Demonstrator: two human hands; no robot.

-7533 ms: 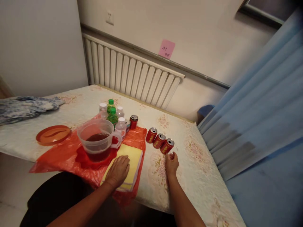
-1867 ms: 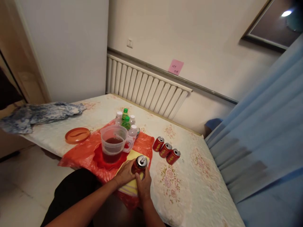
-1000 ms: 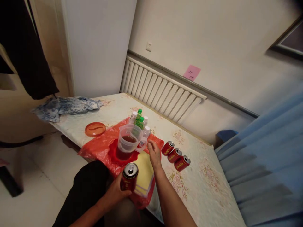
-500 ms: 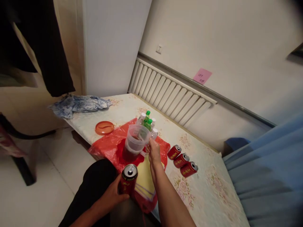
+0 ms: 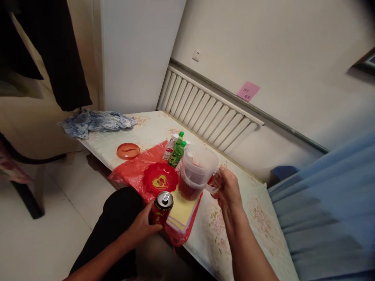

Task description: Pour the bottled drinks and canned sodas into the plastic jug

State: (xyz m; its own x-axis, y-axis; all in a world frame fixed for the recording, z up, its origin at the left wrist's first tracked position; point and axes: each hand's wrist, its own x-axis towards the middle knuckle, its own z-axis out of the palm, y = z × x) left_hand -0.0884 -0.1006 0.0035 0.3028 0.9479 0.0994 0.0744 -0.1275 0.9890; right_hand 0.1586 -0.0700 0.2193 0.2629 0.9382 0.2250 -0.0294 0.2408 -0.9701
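whitish floral tablecloth [image 5: 263,218] spreads below, with a red plastic sheet [image 5: 133,164] at its near left. over the sheet's right part sits a clear jug [image 5: 197,171] of brownish liquid, mouth up, long axis roughly upright, handle pointing right; whether its base touches the yellow pad [image 5: 179,214] is hard to tell. the right hand [image 5: 230,187] curls its fingers round the handle, their tips hidden. left of the jug lies a scalloped red dish [image 5: 159,182]. nearer, the left hand [image 5: 143,224] clasps a red can [image 5: 162,210] between thumb and fingers, tab end up, lower end covered.
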